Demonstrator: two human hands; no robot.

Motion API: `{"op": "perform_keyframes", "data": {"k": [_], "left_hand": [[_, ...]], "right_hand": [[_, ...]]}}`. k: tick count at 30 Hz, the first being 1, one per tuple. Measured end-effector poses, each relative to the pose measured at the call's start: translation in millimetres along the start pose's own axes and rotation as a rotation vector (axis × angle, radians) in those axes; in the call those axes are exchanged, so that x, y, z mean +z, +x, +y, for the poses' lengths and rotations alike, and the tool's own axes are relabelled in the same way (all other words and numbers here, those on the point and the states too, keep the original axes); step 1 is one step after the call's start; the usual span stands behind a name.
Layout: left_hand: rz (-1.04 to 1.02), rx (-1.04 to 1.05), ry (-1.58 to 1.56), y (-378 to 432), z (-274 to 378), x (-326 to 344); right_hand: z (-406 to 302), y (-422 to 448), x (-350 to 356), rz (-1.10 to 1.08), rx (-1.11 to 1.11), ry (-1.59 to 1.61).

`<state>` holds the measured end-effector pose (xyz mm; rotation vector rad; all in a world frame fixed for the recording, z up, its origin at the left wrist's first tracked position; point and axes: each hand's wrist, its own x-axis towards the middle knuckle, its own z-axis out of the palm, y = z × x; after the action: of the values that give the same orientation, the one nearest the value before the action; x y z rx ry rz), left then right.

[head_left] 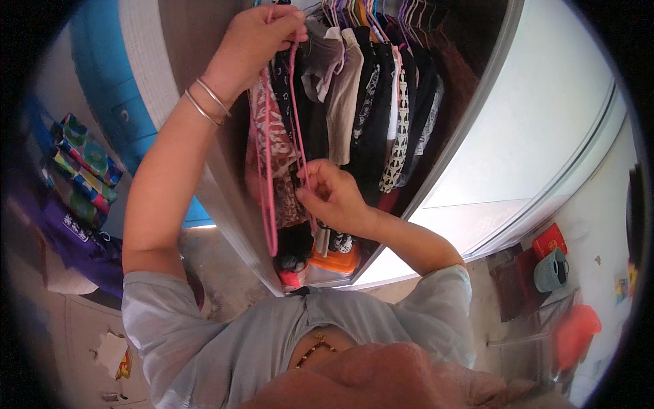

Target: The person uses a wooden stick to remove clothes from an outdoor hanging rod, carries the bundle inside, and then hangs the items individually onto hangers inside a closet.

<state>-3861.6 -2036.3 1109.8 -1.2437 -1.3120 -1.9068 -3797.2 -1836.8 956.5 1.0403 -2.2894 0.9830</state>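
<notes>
My left hand [265,38], raised at the wardrobe's top left with two bangles [204,102] on its wrist, holds pink hangers [268,153]. Their long, narrow loops hang down edge-on in front of the clothes. Lower down, my right hand [337,197] pinches a pink strand [301,138] of the hangers between thumb and fingers. Just behind the loops hangs a red and white patterned garment [278,117]. To its right, a grey garment [322,56], a beige garment [347,97] and several dark ones hang in a row. The hanger hooks near my left hand are partly hidden.
A white sliding door [511,138] borders the wardrobe on the right; a pale side panel [158,66] stands left. Folded orange cloth [334,260] lies at the wardrobe's bottom. A blue door [107,82], colourful bags [87,163], a light-blue basket [551,271] and a red chair [575,335] are around.
</notes>
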Motion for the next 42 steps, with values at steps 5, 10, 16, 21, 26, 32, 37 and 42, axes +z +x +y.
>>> {"op": "perform_keyframes", "data": {"k": [5, 10, 16, 21, 26, 32, 37, 42], "left_hand": [[0.116, 0.067, -0.006, -2, -4, -11], [0.161, 0.024, -0.18, -4, -8, -20], [0.132, 0.064, -0.143, 2, -13, -21], [0.087, 0.062, -0.193, -10, -6, -30], [0.059, 0.056, -0.214, -13, 2, -36], [0.073, 0.097, -0.234, -19, -4, -44], [0.079, 0.056, -0.211, -22, 5, -52], [0.046, 0.086, -0.26, -20, 8, -49]], "right_hand": [[-8, 15, -8, -0.074, -0.153, -0.018], [8, 87, -46, 0.392, -0.227, -0.182], [36, 167, -68, 0.562, -0.366, -0.886], [41, 179, -45, 0.399, -0.369, -0.754], [62, 226, -87, 0.749, -0.472, -0.894], [79, 257, -89, 0.733, -0.286, -0.957], [77, 296, -108, 0.614, 0.068, -0.916], [92, 323, -148, 0.49, 0.281, -0.428]]}}
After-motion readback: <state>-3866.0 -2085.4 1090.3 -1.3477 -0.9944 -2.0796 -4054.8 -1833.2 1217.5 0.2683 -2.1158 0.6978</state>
